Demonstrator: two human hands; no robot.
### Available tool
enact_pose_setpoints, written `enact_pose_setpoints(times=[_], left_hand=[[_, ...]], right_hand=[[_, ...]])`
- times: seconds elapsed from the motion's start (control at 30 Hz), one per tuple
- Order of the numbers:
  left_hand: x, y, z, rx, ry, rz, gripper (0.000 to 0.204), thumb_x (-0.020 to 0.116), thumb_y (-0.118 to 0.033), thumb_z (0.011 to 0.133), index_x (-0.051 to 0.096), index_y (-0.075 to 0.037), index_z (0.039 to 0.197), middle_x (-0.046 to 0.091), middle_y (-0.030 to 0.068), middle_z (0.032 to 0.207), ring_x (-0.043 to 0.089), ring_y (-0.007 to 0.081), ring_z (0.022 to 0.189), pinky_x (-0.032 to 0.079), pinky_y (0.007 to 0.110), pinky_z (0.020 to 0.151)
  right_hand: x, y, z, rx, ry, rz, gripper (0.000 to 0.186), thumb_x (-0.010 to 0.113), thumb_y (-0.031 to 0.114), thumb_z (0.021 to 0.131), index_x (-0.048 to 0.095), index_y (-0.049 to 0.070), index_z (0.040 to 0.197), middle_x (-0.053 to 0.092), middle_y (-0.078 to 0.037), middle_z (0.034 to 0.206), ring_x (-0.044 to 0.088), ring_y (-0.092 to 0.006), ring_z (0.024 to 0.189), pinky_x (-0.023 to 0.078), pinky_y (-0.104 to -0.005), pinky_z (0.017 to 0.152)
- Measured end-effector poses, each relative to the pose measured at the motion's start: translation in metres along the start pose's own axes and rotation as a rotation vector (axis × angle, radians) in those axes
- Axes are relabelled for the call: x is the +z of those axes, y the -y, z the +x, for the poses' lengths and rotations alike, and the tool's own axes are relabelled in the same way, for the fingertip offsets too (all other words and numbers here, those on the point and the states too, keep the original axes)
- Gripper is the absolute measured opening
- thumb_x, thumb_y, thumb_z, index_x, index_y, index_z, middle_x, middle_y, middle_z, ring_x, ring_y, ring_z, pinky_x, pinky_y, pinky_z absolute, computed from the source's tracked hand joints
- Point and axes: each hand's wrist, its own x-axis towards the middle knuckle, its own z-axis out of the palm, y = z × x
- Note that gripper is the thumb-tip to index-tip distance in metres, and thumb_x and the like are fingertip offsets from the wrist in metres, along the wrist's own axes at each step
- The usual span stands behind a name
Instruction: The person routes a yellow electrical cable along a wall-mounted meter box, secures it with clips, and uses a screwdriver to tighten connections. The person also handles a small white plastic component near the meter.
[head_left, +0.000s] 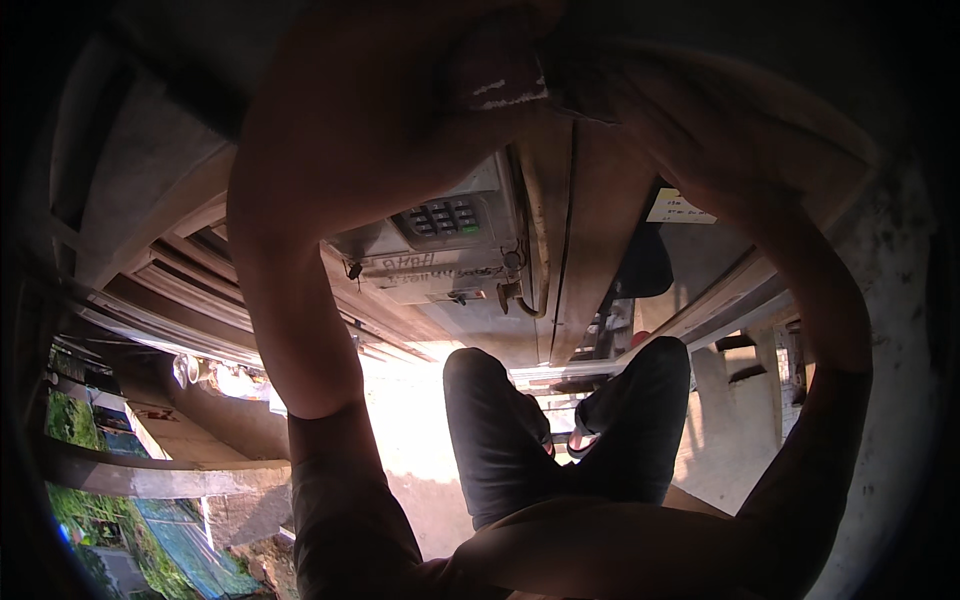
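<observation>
Both my arms are raised high into the dark upper part of the view. My left hand (440,110) curls around a dark reddish piece (497,82) with a chipped white edge; its kind is too dark to tell. To the right of that piece is my right hand (690,125), reaching toward it. Shadow hides the right fingers, so I cannot tell whether they touch it or hold anything. Below my left hand is a grey metal panel with a keypad (440,218). A bent metal handle (532,300) hangs beside the keypad panel.
A pale note with writing (682,206) shows beside my right wrist. Wooden slats (190,290) run along the left. My knees (475,390) are below the panel, over a brightly lit floor (420,480). Greenery and blue netting (180,540) lie at the lower left.
</observation>
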Motion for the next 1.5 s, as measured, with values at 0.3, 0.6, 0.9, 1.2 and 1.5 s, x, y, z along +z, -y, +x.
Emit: enact_pose_setpoints(times=[0.3, 0.6, 0.9, 1.2, 1.5], left_hand=[[-0.001, 0.004, -0.001, 0.061, 0.028, -0.041, 0.034, 0.072, -0.008, 0.067, 0.065, -0.005, 0.1, 0.067, 0.009, 0.087, 0.064, 0.0324, 0.094, 0.054, 0.042, 0.072], [0.0, 0.003, 0.001, 0.059, 0.04, -0.004, 0.034, 0.074, -0.008, 0.067, 0.065, -0.005, 0.1, 0.067, 0.0072, 0.087, 0.064, 0.0319, 0.093, 0.054, 0.041, 0.07], [0.005, 0.003, -0.001, 0.082, -0.036, -0.045, 0.034, 0.073, -0.007, 0.069, 0.064, -0.006, 0.102, 0.067, 0.009, 0.087, 0.065, 0.0319, 0.093, 0.054, 0.042, 0.07], [-0.004, -0.012, 0.002, -0.061, 0.041, 0.011, 0.032, 0.07, -0.008, 0.069, 0.064, -0.005, 0.1, 0.068, 0.0099, 0.089, 0.064, 0.0324, 0.098, 0.055, 0.043, 0.073], [-0.004, -0.011, 0.004, -0.097, 0.085, 0.027, 0.035, 0.072, -0.011, 0.068, 0.065, -0.006, 0.102, 0.068, 0.0091, 0.091, 0.063, 0.0325, 0.1, 0.055, 0.043, 0.075]], right_hand=[[-0.011, -0.017, 0.012, -0.204, -0.011, 0.087, 0.029, 0.072, 0.015, 0.087, 0.07, 0.006, 0.115, 0.067, -0.01, 0.124, 0.069, -0.0293, 0.109, 0.06, -0.0418, 0.088], [-0.02, -0.012, 0.035, -0.155, -0.101, 0.113, 0.026, 0.074, 0.015, 0.081, 0.068, 0.008, 0.106, 0.065, -0.006, 0.113, 0.066, -0.0203, 0.096, 0.056, -0.0328, 0.076], [-0.001, -0.019, 0.024, -0.276, -0.291, -0.076, 0.016, 0.073, 0.019, 0.074, 0.065, 0.017, 0.088, 0.059, 0.002, 0.092, 0.059, -0.0133, 0.072, 0.05, -0.0274, 0.059], [-0.011, -0.026, 0.01, -0.263, -0.168, 0.04, 0.027, 0.076, 0.016, 0.076, 0.069, 0.01, 0.101, 0.067, -0.005, 0.107, 0.067, -0.0219, 0.09, 0.057, -0.035, 0.07], [-0.019, -0.027, 0.005, -0.216, -0.058, 0.058, 0.039, 0.079, 0.017, 0.073, 0.069, 0.007, 0.109, 0.07, -0.01, 0.119, 0.072, -0.0261, 0.101, 0.06, -0.0374, 0.077]])
